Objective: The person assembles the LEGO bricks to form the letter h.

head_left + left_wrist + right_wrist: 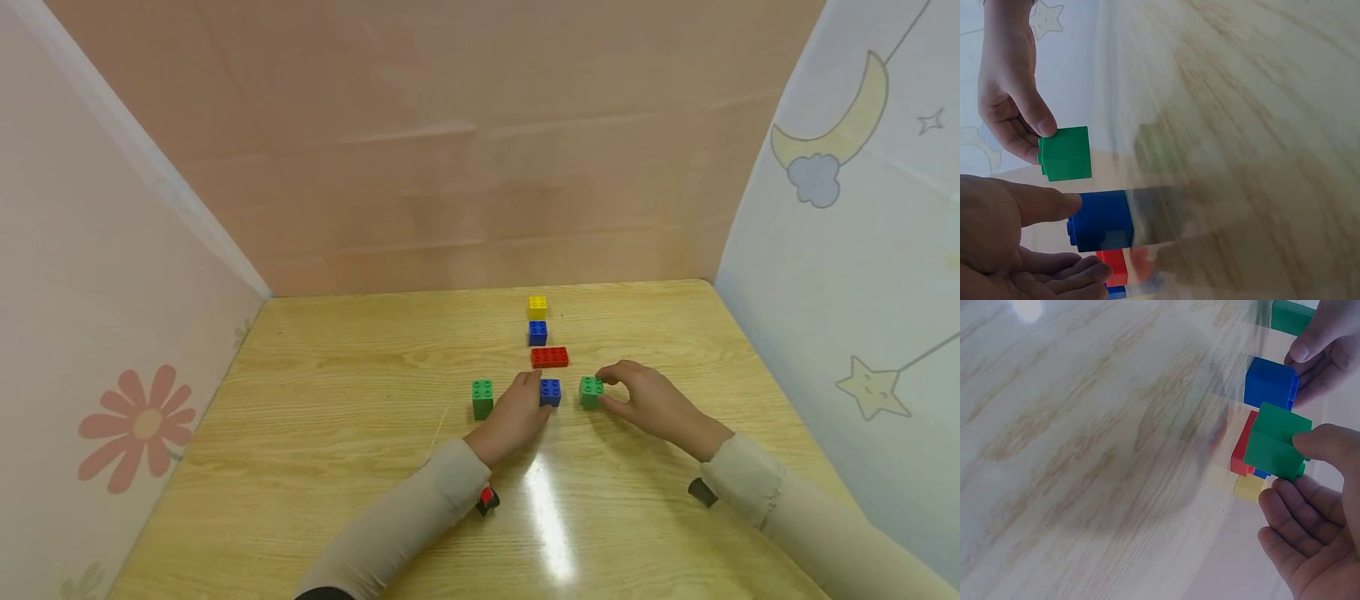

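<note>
On the wooden table, a blue toy brick (551, 392) stands between the thumb and fingers of my left hand (516, 417). The left wrist view has the thumb against a corner of this blue brick (1102, 220), which sits on the tabletop. My right hand (654, 403) pinches a green brick (591, 392) just to the right. A small gap shows under that green brick (1066, 154), so it is held slightly above the table. Left of the left hand stands a taller green block (482, 400); whether it is one piece or a stack, I cannot tell.
Behind the hands, a long red brick (550, 357), a second blue brick (537, 333) and a yellow brick (537, 307) form a line running toward the back edge. Patterned panels (840, 267) enclose the table at the sides, and a plain panel (480, 167) stands behind.
</note>
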`<state>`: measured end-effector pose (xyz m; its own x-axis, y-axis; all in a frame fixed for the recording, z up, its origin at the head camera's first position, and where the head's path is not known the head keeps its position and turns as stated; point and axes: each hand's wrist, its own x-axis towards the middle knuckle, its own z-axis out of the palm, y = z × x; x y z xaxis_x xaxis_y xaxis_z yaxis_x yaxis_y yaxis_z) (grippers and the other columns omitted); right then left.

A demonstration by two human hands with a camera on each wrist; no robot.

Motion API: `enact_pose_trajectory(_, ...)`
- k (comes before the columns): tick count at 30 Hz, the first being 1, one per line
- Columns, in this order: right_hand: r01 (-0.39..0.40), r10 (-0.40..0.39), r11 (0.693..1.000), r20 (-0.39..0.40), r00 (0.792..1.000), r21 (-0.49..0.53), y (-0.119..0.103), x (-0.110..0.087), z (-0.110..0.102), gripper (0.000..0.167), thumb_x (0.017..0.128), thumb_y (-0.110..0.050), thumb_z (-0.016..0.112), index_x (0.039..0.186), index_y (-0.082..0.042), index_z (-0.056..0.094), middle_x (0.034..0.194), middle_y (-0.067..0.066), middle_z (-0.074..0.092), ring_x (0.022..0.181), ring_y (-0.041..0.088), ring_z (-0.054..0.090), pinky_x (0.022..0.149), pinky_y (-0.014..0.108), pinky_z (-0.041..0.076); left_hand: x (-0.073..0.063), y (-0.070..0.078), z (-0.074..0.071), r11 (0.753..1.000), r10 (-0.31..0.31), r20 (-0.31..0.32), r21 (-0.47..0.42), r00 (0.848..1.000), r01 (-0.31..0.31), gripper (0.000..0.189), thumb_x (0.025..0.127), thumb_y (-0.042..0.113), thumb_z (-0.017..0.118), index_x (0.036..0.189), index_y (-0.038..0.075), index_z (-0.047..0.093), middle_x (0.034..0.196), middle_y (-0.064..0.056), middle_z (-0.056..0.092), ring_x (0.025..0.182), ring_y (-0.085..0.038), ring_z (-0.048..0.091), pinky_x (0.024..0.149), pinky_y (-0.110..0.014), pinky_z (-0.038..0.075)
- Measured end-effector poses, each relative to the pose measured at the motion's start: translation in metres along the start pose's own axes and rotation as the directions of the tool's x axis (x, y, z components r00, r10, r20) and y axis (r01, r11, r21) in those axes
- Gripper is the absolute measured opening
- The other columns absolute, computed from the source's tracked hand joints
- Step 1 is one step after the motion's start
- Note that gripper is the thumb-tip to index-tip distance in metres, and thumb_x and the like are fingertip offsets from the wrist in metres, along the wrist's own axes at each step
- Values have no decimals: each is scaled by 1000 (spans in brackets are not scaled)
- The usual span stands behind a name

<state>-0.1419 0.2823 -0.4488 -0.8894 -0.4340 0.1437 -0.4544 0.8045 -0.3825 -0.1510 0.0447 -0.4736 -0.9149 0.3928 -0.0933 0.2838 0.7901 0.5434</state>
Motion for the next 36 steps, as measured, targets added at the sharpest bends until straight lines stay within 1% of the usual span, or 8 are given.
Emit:
enact_pose_trajectory(6, 6, -6, 1000, -3, 1000, 3, -2, 0, 0, 33, 88, -21, 74, 116, -4, 65, 107, 10, 67, 97, 28, 65, 81, 47, 55, 3, -2, 1, 999, -12, -5, 41, 1000, 12, 52, 98, 23, 61, 143, 1, 44, 135, -13, 52, 121, -21, 54, 97, -30, 48)
enact_pose_trajectory(12, 7, -7, 1000, -8, 1000, -6, -4, 0, -1, 34, 88, -21, 74, 116, -4, 66, 106, 9, 67, 96, 27, 65, 80, 47, 55, 3, -3, 1, 999, -41, -3, 19, 999, 41, 48, 98, 23, 60, 140, 3, 47, 131, -10, 54, 117, -19, 56, 95, -30, 49)
enact_pose_trajectory(19, 4, -4, 1000, -2, 1000, -8, -5, 0, -1, 35, 87, -20, 74, 117, -3, 65, 106, 9, 67, 96, 28, 65, 81, 47, 54, 2, -2, 0, 999, -43, -8, 19, 999, 43, 41, 100, 25, 58, 134, 3, 52, 124, -8, 56, 112, -17, 57, 93, -30, 50)
enact_pose_trajectory(25, 10, -10, 1000, -5, 1000, -1, -7, 0, -2, 34, 87, -20, 74, 116, -4, 65, 106, 9, 67, 96, 28, 65, 80, 47, 54, 1, -3, 1, 998, -67, 10, -8, 998, 67, 38, 100, 26, 58, 132, 6, 53, 119, -4, 57, 107, -14, 58, 91, -28, 51)
enact_pose_trajectory(30, 9, -9, 1000, -16, 1000, 14, -10, 0, -3, 34, 88, -22, 74, 117, -5, 65, 107, 9, 67, 97, 28, 65, 81, 47, 54, -5, -3, 1, 997, -64, 25, -43, 998, 65, 38, 99, 26, 58, 131, 6, 54, 118, -4, 57, 107, -15, 58, 91, -28, 50)
enact_pose_trajectory(36, 1, -1, 1000, -13, 1000, 30, -14, 0, -4, 33, 89, -23, 73, 117, -7, 65, 108, 7, 67, 98, 28, 64, 82, 47, 53, -13, -3, 2, 998, -35, 44, -56, 998, 38, 36, 98, 26, 60, 128, 6, 56, 114, -3, 58, 104, -14, 58, 88, -28, 51)
